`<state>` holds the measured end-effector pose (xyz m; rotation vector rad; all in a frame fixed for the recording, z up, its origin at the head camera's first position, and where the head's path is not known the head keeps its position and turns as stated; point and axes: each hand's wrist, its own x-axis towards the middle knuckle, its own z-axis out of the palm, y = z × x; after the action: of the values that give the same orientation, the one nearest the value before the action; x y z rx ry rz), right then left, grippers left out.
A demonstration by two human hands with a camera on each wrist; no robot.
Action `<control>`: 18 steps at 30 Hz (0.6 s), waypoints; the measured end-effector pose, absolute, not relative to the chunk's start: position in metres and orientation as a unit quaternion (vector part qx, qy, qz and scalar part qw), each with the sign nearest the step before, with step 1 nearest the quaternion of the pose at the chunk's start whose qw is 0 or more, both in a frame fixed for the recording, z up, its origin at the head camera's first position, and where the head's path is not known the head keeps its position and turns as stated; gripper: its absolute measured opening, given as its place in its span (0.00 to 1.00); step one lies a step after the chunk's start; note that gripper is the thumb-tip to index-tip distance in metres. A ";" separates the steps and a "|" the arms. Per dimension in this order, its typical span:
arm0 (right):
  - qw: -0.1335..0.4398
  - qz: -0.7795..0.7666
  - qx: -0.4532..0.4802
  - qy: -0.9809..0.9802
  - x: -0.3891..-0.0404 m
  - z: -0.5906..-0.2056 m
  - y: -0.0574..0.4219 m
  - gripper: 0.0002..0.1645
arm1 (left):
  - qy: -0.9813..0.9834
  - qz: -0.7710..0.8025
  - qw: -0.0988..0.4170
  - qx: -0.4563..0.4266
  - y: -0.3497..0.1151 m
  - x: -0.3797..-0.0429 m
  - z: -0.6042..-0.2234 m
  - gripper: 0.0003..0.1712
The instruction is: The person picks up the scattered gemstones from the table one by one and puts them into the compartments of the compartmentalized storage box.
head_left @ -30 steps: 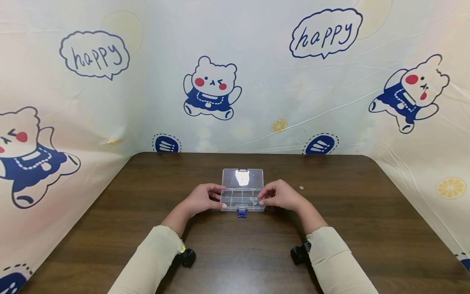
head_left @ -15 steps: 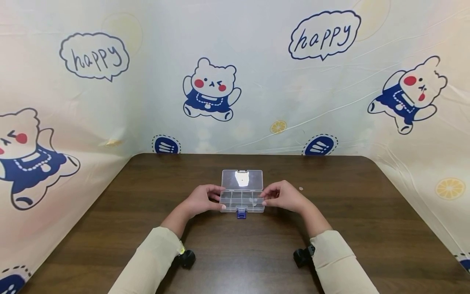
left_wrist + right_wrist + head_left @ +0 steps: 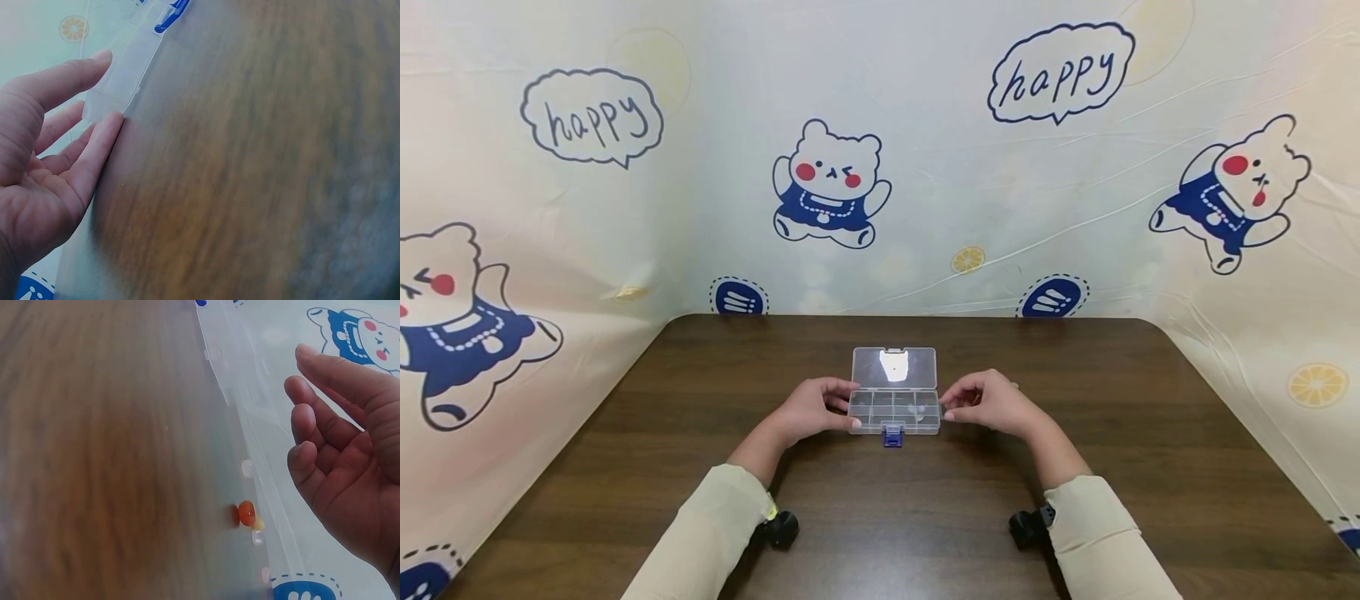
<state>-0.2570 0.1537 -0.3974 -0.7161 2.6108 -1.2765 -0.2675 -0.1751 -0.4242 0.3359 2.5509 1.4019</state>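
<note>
A clear plastic compartment box (image 3: 882, 410) sits on the table with its lid (image 3: 868, 367) raised back and a blue latch (image 3: 892, 437) at the front. Small pale pieces (image 3: 917, 412) lie in a right-hand compartment. My left hand (image 3: 807, 409) holds the box's left end, thumb at the front corner and fingers along the side. Just off the right end, my right hand (image 3: 990, 403) hovers with loosely curved fingers and nothing visible between them. In the right wrist view, an orange bead (image 3: 247, 513), a yellow bead (image 3: 259, 523) and several pale pinkish beads lie beyond the box.
The dark wooden table (image 3: 880, 508) reaches back to a printed cloth backdrop (image 3: 940, 183). A small pale piece (image 3: 1015, 385) shows just behind my right hand. Black wrist cameras (image 3: 784, 529) sit at both cuffs.
My right hand has drawn back to the right, from over the box's right compartments to beside its end. The left hand stays on the box.
</note>
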 end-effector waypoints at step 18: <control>0.077 -0.444 -0.238 0.861 -0.254 -0.404 0.174 0.12 | 0.870 0.470 0.101 0.107 -0.175 -0.267 -0.425 0.35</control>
<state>-0.2536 0.1745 -0.4036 -0.7118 2.5800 -1.3293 -0.2669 -0.1752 -0.4254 0.3150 2.5718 1.3898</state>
